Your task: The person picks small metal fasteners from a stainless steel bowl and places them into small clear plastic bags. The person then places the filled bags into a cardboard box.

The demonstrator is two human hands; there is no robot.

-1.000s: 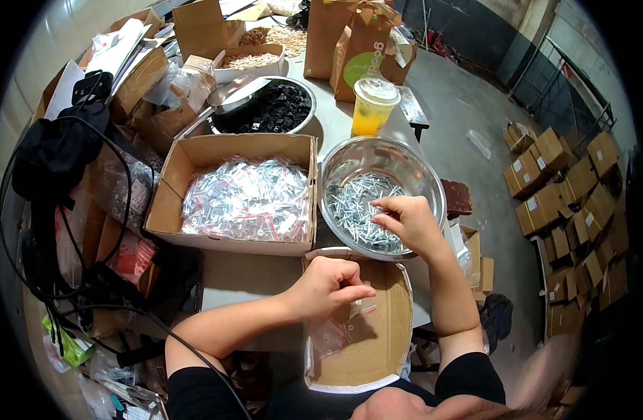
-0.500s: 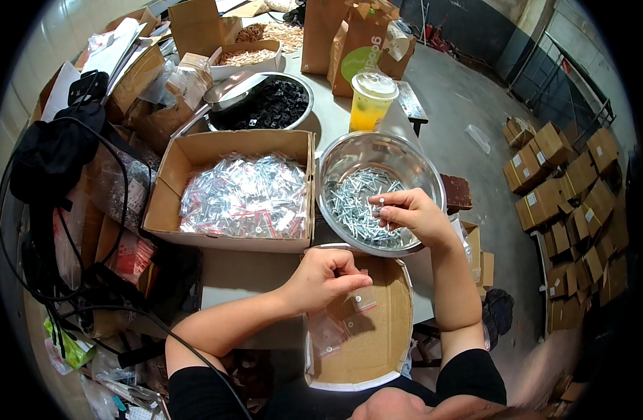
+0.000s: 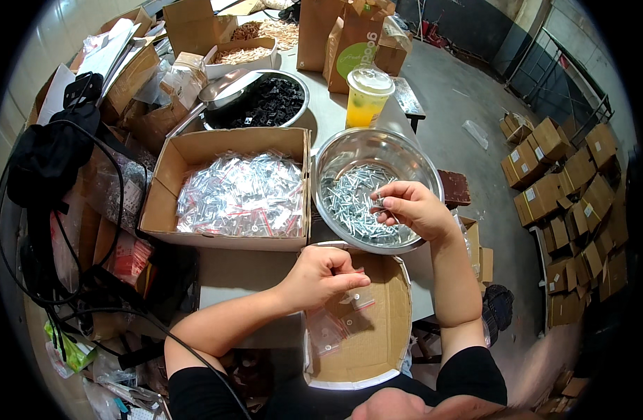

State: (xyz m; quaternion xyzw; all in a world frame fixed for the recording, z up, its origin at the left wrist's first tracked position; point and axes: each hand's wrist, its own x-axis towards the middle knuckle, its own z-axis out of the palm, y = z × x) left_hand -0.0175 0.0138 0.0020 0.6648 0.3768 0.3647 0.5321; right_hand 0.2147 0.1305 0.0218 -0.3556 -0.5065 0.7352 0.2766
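My left hand (image 3: 320, 276) is closed in a pinch on a small clear zip bag (image 3: 362, 301), which hangs over a shallow cardboard tray (image 3: 377, 353). A small round white piece shows in the bag. More little zip bags (image 3: 327, 332) lie flat in the tray. Above the near right part of a steel bowl (image 3: 426, 161), my right hand (image 3: 423, 210) pinches silvery screws between thumb and fingers; how many cannot be made out. Loose screws (image 3: 349, 203) cover the bowl's bottom. Left of it stands a cardboard box (image 3: 160, 175) heaped with filled clear bags (image 3: 241, 192).
Behind the box sits a bowl of black parts (image 3: 269, 101) with a metal scoop (image 3: 223, 89) on its rim. A lidded yellow drink (image 3: 368, 98) stands just beyond the screw bowl, near paper bags (image 3: 349, 49). Black cables (image 3: 118, 308) hang at left; cartons (image 3: 552, 189) are stacked at right.
My right hand has shifted slightly, its fingers drawn together around the screws. The left hand still holds the bag in nearly the same place. The whole view has moved a little.
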